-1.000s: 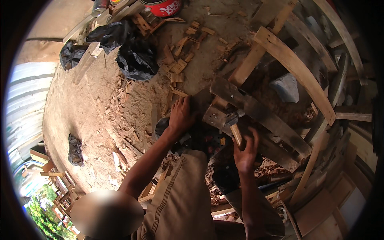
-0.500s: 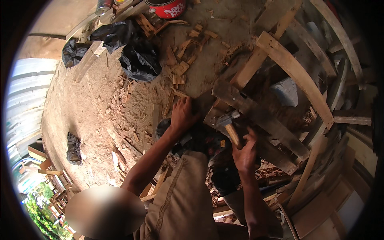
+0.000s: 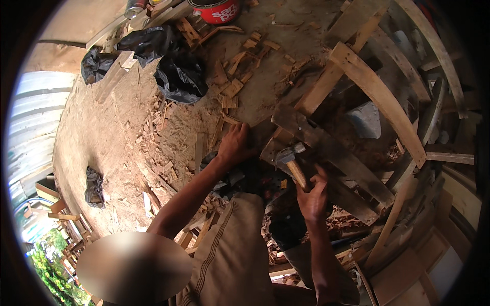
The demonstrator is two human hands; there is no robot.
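Near centre, note left hand [image 3: 236,145] curled beside scrap [image 3: 229,120], cannot tell whether pinching anything; next, board [image 3: 269,151] beneath hammer [image 3: 294,171], contact unclear; rightmost, handle pinched in grip of right hand [image 3: 312,198]. For control, hold head square, wrist loose, left fingers clear.

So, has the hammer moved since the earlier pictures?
Yes. Judged against the long dark plank, the hammer in the right hand has shifted: its head now sits further left.
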